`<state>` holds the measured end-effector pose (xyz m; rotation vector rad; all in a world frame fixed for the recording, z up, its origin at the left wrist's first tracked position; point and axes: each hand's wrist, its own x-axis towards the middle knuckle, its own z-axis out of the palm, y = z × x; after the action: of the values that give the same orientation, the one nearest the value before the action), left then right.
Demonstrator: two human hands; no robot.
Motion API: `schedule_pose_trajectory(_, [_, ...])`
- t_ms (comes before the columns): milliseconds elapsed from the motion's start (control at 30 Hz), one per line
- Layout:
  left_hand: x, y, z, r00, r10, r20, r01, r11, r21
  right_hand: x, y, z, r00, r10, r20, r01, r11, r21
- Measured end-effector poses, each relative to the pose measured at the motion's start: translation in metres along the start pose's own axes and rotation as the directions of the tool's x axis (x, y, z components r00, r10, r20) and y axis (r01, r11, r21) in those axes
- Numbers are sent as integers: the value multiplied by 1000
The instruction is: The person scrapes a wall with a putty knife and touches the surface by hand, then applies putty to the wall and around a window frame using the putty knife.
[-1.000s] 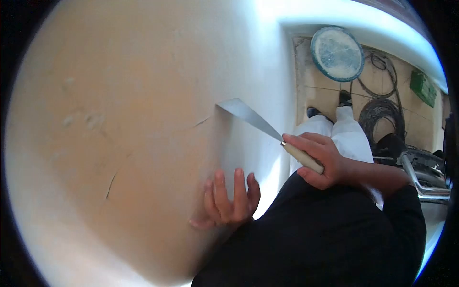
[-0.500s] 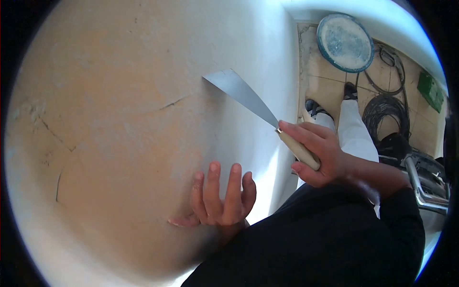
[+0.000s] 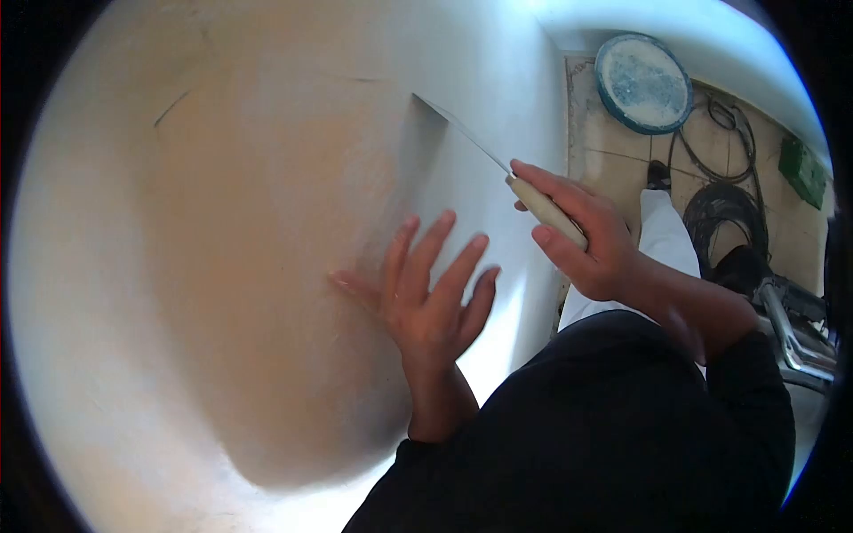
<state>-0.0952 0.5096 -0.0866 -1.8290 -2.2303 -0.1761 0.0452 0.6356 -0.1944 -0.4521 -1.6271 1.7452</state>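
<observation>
My right hand is wrapped round the pale handle of a putty knife. Its thin metal blade shows nearly edge-on, the tip close against the wall. My left hand has its fingers spread, close at the wall's surface below the blade, with nothing in it. The wall is patchy beige and white, with a short dark crack at the upper left and a fainter one left of the blade tip.
On the tiled floor at the right stands a round blue-rimmed tub with whitish residue. Near it lie a coil of dark cable and a green box. A metal-framed object is by my right elbow.
My view has shifted along the wall, so the cracks sit higher. The putty knife's blade has turned from its flat face to nearly edge-on. My left hand's fingers have spread wider.
</observation>
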Motion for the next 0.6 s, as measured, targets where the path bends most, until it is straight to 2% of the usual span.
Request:
schedule_pose_trajectory(33, [-16, -1, -4, 1000, -7, -14, 7, 1000, 8, -6, -2, 2, 1000, -14, 11, 14, 1000, -2])
schedule_pose_trajectory(100, [-40, -5, -8, 996, 9, 87, 6, 986, -168, -13, -3, 6, 998, -36, 43, 37, 999, -26])
schedule_pose_trajectory(167, [-64, -2, -19, 993, 13, 120, 7, 987, -163, -26, -5, 15, 997, -57, 45, 58, 998, -24])
schedule_pose_trajectory(233, [-78, -4, -26, 986, 20, 168, 25, 965, -260, -33, -3, 23, 997, -68, 46, 69, 997, -25])
schedule_pose_trajectory(300, [-83, -8, -36, 981, 34, 192, 22, 959, -282, -31, 7, 30, 979, -199, -44, 197, 979, -50])
schedule_pose_trajectory(333, [-83, -11, -39, 974, 33, 224, 46, 940, -338, -27, 7, 27, 978, -203, -40, 201, 978, -55])
schedule_pose_trajectory(400, [-86, -11, -45, 967, 43, 250, 60, 918, -391, -21, 3, 23, 995, -103, -13, 103, 995, -11])
schedule_pose_trajectory(500, [-78, -12, -42, 963, 123, 239, -3, 894, -448, -6, 3, 19, 990, -120, -70, 114, 990, -82])
schedule_pose_trajectory(567, [-77, -9, -38, 951, 169, 259, -61, 924, -378, -12, 2, 28, 986, -134, -103, 120, 984, -132])
schedule_pose_trajectory(600, [-77, -12, -40, 951, 156, 266, -21, 893, -449, -18, 0, 38, 987, -131, -96, 117, 983, -141])
